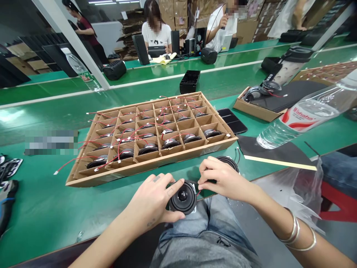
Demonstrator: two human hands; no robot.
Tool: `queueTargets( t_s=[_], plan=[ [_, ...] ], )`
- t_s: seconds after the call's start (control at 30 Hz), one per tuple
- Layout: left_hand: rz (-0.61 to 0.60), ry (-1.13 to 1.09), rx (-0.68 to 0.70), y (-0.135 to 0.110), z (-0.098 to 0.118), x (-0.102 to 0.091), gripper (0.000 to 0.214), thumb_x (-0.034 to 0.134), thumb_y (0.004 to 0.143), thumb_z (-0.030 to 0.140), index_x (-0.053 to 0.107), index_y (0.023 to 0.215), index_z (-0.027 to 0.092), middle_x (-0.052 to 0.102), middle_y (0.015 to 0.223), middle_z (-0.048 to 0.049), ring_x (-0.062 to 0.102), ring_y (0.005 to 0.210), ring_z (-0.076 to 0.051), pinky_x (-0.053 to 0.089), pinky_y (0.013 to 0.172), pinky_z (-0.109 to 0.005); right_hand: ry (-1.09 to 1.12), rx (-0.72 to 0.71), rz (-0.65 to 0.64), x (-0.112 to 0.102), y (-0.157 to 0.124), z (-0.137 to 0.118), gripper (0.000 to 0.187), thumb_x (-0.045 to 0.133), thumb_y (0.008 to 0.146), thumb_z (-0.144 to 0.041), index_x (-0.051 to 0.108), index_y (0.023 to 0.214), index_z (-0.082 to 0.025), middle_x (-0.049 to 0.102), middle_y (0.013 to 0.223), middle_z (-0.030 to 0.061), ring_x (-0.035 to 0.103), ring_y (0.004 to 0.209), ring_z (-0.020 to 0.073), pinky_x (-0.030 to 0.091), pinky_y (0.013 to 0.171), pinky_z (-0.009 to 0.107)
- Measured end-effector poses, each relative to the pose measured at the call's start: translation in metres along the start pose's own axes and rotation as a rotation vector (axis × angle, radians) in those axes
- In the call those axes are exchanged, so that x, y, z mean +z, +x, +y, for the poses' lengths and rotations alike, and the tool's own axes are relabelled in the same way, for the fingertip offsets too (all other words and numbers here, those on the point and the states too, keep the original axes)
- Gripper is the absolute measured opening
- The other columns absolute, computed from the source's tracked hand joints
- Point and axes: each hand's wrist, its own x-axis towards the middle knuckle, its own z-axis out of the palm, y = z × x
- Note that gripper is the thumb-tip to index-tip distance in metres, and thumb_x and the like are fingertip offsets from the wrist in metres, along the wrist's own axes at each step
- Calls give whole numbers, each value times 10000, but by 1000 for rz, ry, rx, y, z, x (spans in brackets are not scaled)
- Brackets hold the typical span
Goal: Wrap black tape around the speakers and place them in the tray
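Denim lap [217,219] fills 6 o'clock beneath a long green desk [41,208]. At 12 o'clock, a cardboard divider tray [150,173] holds rows of red-wired speakers [148,149]. At 6 o'clock, the left hand [150,201] grips a round black speaker [182,197]; the right hand [225,178] clasps its far rim, just beside a second speaker [230,162].

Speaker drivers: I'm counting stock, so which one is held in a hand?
The speaker driver gripped in the left hand, cone up over the lap. The rest sit in the cardboard tray, except one at the bench edge behind the right hand.
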Motion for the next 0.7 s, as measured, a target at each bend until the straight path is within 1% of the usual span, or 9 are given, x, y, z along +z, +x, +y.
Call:
queueTargets(
  t_s=[0.2,0.33,0.5,0.7],
  plan=[
    [-16,65,-33,-1,6,1,740,683,609,566,484,1230,217,573,956,-67,547,774,-210,436,695,-349,-48,-27,-12,0,1,-3,93,655,782,-194,618,701,-167,534,777,16,459,722,132,382,613,233],
    [-22,91,-29,0,10,-1,752,677,604,583,480,1236,225,570,928,-68,549,743,-209,439,678,-346,-60,-45,-47,-1,3,-5,96,632,802,-191,624,709,-166,538,772,18,448,718,134,376,607,234],
    [-46,124,-53,1,14,-2,746,653,618,602,455,1256,269,555,904,-63,554,745,-214,430,665,-339,-124,-56,-130,-6,10,-11,104,627,799,-156,630,696,-166,531,747,4,436,686,126,356,610,242],
    [-91,160,-58,2,19,-3,711,598,668,615,430,1275,286,538,875,-63,553,750,-216,411,655,-329,-165,-32,-258,-11,17,-18,99,657,785,-187,624,693,-167,524,759,-8,438,721,127,348,610,242]
  ],
)
